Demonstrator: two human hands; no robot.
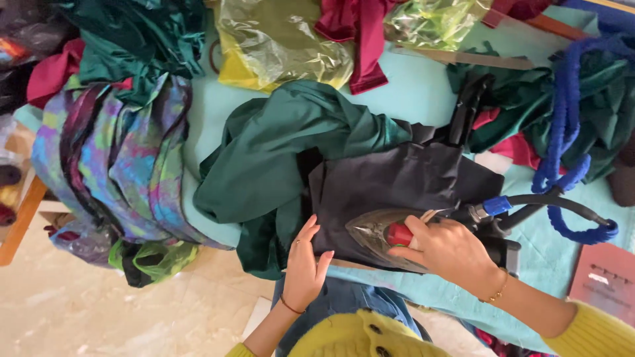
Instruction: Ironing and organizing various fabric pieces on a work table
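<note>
Iron (383, 233) gripped w/ right-hand fingers (423, 228); left fingers (307, 231) flat.

A small tailoring or garment-pressing workroom, by the look of it.

I watched the right hand (444, 251) grip a steam iron (383, 233) on dark cloth (397, 178) spread over a padded teal table (423, 92), the left hand (305, 261) flat at the cloth's edge. A blue-wrapped hose (565, 119) ran off right of the iron. Beyond the hands lay heaped green satin (278, 145), maroon fabric (357, 33) and plastic bags (278, 39); left of them hung multicoloured printed cloth (112, 158). A tiled floor (99, 317) showed below the left hand.
</note>
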